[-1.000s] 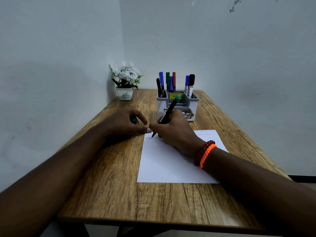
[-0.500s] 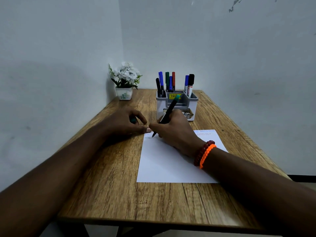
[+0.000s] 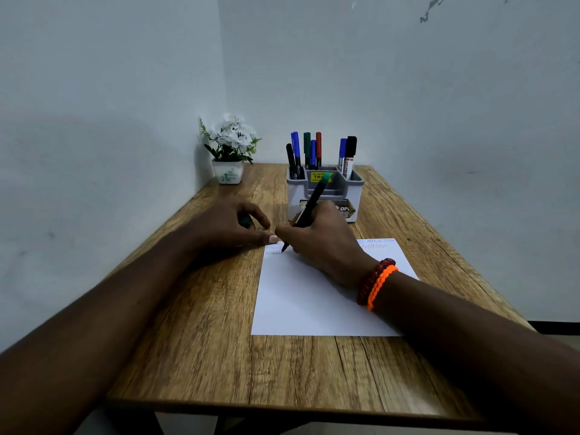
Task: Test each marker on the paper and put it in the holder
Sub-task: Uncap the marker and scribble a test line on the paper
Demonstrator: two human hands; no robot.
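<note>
Right hand (image 3: 320, 243) grips a slim black marker with a green end (image 3: 309, 208), tip on the white paper sheet (image 3: 301, 302), evidently mid-test. Left hand (image 3: 226, 227) pinches a small green object (image 3: 244, 221), presumably the cap, largely hidden, thumb steadying the sheet's corner. Grey plastic holder (image 3: 324, 196) stands just beyond on the wooden bench (image 3: 204, 340); its label is partly blocked.

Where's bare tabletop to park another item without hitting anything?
Free: the near strip of table in front of the paper; the right edge beside the holder; the wood between the flower pot and holder. Crowded: the paper's top-left corner, where left hand and right hand meet at the marker.
</note>
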